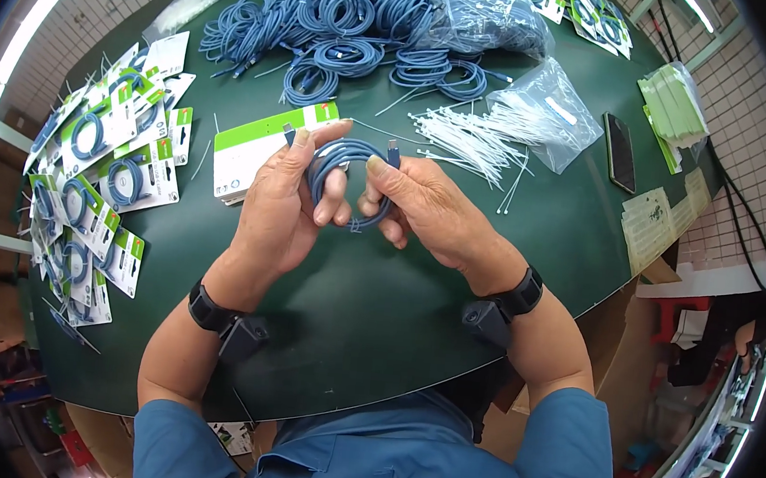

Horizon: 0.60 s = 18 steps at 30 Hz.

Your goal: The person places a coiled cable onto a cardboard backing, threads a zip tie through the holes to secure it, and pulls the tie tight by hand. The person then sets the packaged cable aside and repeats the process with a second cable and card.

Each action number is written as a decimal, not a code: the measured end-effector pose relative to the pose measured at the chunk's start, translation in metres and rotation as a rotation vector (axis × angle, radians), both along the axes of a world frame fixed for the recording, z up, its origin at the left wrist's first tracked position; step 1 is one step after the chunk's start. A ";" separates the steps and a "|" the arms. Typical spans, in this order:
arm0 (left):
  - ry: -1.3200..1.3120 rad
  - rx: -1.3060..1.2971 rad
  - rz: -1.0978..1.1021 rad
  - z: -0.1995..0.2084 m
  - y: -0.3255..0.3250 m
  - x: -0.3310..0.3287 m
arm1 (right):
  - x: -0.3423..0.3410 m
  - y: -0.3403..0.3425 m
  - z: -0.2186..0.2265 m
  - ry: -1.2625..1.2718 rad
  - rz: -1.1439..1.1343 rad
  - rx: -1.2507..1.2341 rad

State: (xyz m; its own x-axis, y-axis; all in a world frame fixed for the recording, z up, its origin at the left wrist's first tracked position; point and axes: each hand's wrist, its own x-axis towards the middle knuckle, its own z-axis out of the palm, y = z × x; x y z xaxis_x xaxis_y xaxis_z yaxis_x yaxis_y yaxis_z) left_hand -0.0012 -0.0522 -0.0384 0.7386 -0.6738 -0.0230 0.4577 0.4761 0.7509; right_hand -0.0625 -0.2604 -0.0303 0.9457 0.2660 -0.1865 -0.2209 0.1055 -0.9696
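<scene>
A coiled blue cable (347, 151) is held up between my two hands over the green table. My left hand (287, 190) grips the coil's left side, with one connector poking out above the thumb. My right hand (423, 197) pinches the right side between thumb and fingers, and the other connector stands up beside that thumb. Just beyond my left hand lies a stack of white and green cards (234, 171). Loose white cable ties (473, 142) are spread past my right hand. Some fingertips are hidden behind the coil.
Many coiled blue cables (344, 12) are heaped at the back, some in a clear bag (489, 16). Carded cables (91, 136) pile up at left. To the right are a bag of ties (562, 118), a phone (619, 152) and packed green cards (673, 105).
</scene>
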 end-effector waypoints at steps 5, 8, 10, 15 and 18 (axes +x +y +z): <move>-0.322 0.275 0.246 0.011 -0.012 -0.010 | 0.000 0.006 0.002 -0.032 -0.006 0.028; -0.443 0.450 0.285 0.017 -0.015 -0.013 | -0.001 0.004 0.004 -0.075 -0.006 0.064; -0.459 0.479 0.275 0.010 -0.013 -0.011 | -0.002 0.004 0.003 -0.084 -0.008 0.048; -0.542 0.561 0.291 0.007 -0.012 -0.011 | 0.000 0.002 0.000 -0.088 -0.038 -0.031; -0.551 0.567 0.298 0.009 -0.012 -0.011 | 0.001 0.002 -0.001 -0.084 -0.058 -0.042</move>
State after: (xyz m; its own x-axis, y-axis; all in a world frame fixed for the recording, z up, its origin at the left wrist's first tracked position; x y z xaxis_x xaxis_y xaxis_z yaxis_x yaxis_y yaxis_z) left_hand -0.0118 -0.0641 -0.0294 0.8882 -0.4443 0.1170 -0.1292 0.0028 0.9916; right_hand -0.0611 -0.2586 -0.0313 0.9722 0.2037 -0.1157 -0.1332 0.0744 -0.9883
